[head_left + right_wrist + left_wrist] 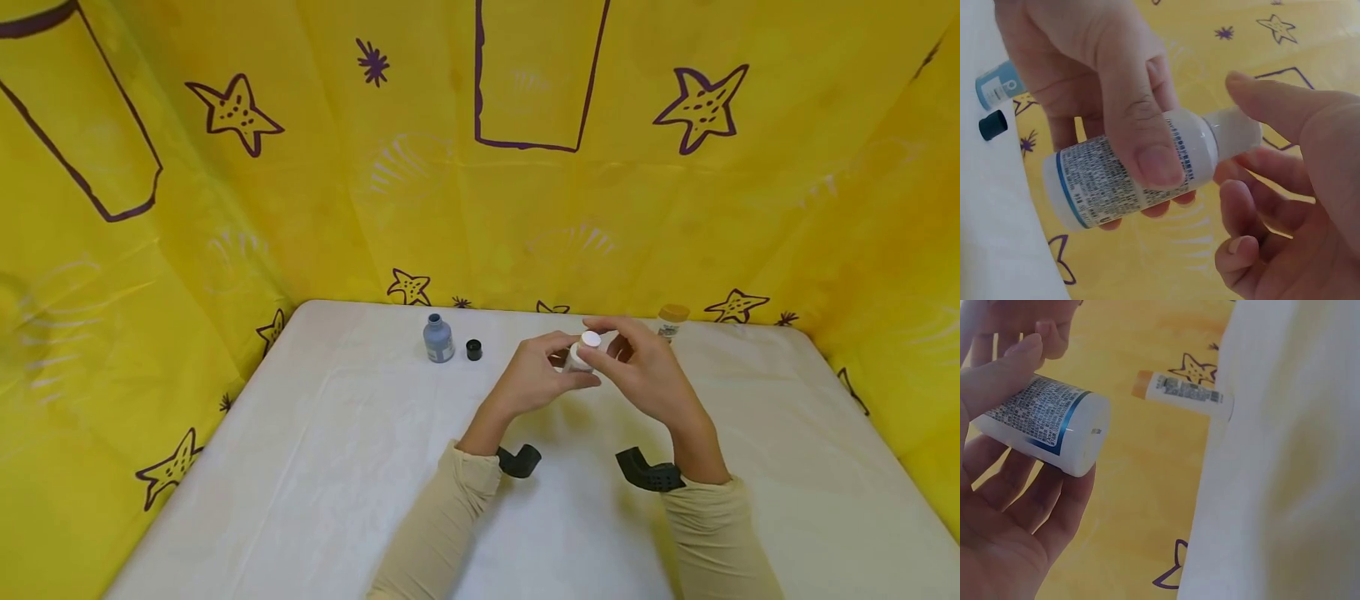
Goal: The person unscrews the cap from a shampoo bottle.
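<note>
Blue bottle (438,342), black cap (473,350), orange-capped bottle (672,315), yellow starfish backdrop (315,208)

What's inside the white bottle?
The inside of the white bottle can't be seen: its sides and the white cap on top cover it. Only the outside shows, held by the left hand, right hand on the cap.

My nearest bottle (1047,422) is white with tiny dark print and a blue stripe, plus a white cap (1235,132). Left: blue-grey bottle (438,340), black cap (474,350). Far right: white bottle (1182,392), orange lid (1143,384). White desk (322,467), my beige sleeves (438,521), yellow backdrop (480,200) with spotty purple-outlined starfish (701,107).
</note>
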`<state>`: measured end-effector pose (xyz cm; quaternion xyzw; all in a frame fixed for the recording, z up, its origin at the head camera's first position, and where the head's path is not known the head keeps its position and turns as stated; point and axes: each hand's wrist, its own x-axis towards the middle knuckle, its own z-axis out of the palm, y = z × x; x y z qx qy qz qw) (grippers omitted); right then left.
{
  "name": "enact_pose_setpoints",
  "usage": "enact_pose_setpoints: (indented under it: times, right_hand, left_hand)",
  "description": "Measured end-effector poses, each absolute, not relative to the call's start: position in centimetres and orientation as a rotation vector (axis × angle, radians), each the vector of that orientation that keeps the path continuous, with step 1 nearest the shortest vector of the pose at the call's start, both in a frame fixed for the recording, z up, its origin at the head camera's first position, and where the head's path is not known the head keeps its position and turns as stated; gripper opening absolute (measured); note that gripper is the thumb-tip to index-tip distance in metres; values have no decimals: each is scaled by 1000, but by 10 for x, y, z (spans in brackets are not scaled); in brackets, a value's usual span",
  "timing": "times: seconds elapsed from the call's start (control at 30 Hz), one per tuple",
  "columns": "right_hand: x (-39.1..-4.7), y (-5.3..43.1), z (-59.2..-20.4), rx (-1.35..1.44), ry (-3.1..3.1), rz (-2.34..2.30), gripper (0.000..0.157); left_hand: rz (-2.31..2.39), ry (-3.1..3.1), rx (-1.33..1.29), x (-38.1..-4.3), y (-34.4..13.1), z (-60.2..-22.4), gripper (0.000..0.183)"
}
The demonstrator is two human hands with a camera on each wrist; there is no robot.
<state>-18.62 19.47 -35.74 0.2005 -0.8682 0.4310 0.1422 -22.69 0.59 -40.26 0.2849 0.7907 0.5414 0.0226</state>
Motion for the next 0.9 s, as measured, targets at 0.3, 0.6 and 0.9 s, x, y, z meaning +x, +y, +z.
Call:
enact_pose_setpoints:
  times: [0.3, 0.6, 0.9]
  right_hand:
    - [-190, 184, -362, 355, -2475, 1287, 31]
    - [-190, 183, -364, 409, -2450, 1224, 22]
    - [-188, 186, -364, 625, -2463, 1177, 30]
  left_hand:
    - [1660, 2458, 877, -228, 7, -406, 34]
    - [1657, 2470, 856, -228, 7, -406, 38]
    - [1681, 2468, 859, -227, 7, -406, 36]
